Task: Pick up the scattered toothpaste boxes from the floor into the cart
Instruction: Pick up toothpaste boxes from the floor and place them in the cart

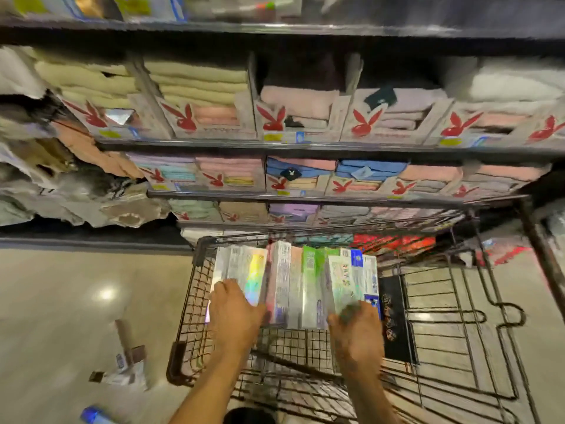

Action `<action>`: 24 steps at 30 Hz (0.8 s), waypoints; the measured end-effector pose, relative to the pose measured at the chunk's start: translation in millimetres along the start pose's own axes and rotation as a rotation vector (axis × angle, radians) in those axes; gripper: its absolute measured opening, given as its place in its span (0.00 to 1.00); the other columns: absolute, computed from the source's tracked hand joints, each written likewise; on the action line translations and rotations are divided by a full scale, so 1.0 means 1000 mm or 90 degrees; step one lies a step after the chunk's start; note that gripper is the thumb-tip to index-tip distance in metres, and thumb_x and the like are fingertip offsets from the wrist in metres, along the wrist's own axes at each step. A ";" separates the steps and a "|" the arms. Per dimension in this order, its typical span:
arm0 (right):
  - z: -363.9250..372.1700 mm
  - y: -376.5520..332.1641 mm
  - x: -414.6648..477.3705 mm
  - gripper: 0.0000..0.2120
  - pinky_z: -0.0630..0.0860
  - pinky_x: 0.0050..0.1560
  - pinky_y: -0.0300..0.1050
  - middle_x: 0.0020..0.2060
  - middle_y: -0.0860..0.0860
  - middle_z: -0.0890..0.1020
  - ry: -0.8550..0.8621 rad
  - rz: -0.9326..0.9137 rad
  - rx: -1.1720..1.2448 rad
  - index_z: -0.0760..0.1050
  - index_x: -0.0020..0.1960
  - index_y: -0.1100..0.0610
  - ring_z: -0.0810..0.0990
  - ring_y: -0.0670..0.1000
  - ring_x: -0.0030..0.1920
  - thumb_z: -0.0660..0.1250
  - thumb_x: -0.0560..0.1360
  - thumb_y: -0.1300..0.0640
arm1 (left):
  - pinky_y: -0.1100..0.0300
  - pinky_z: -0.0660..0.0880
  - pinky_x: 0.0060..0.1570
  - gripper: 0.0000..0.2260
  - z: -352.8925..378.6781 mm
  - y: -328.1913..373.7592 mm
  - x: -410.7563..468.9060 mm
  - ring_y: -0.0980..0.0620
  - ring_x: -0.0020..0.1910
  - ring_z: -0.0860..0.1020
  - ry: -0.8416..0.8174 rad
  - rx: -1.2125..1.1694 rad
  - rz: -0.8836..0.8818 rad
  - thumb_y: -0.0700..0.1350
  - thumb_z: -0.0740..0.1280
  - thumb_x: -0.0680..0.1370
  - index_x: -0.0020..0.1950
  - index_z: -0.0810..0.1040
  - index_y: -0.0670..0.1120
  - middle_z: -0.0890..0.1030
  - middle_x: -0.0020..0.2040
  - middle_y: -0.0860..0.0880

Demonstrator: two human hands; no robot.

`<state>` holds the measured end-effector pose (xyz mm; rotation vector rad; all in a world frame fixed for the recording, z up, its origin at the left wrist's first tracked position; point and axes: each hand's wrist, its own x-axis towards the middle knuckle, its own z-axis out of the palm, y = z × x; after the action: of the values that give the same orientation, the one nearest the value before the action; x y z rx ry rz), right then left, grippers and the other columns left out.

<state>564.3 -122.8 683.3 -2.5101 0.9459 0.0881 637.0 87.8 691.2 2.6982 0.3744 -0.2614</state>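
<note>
left hand [235,313]; right hand [357,332] | hold toothpaste boxes [293,286] | above cart [198,289]

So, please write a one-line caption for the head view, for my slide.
Left hand and right hand hold a row of toothpaste boxes over the cart; other boxes lie on the floor.

A row of toothpaste boxes [293,283] sits over the cart [458,316], between the left hand [235,313] and right hand [357,335], with shelves [305,148] far behind and loose boxes [125,362] on the floor [61,301] near left.
</note>
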 end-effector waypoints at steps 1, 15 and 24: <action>0.019 -0.002 0.012 0.24 0.78 0.42 0.49 0.43 0.50 0.76 0.011 0.011 0.004 0.74 0.47 0.52 0.75 0.52 0.43 0.66 0.73 0.31 | 0.54 0.78 0.49 0.34 0.016 0.000 0.014 0.51 0.50 0.70 -0.006 0.000 -0.009 0.66 0.74 0.61 0.59 0.72 0.47 0.72 0.51 0.51; 0.154 -0.018 0.079 0.27 0.78 0.55 0.57 0.55 0.52 0.74 -0.022 0.092 0.041 0.71 0.60 0.53 0.73 0.55 0.57 0.74 0.69 0.39 | 0.49 0.74 0.53 0.31 0.129 -0.029 0.090 0.48 0.53 0.69 0.029 0.049 -0.048 0.58 0.73 0.71 0.65 0.69 0.41 0.73 0.54 0.46; 0.108 -0.031 0.077 0.29 0.77 0.51 0.51 0.60 0.57 0.74 -0.076 0.053 0.046 0.69 0.68 0.57 0.76 0.58 0.58 0.73 0.75 0.43 | 0.53 0.75 0.54 0.32 0.071 -0.001 0.076 0.48 0.55 0.72 -0.003 0.062 0.061 0.55 0.72 0.73 0.69 0.64 0.43 0.73 0.58 0.45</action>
<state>653.2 -102.4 581.8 -2.3714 0.9878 0.2230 700.2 75.8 608.8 2.8011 0.2362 -0.2655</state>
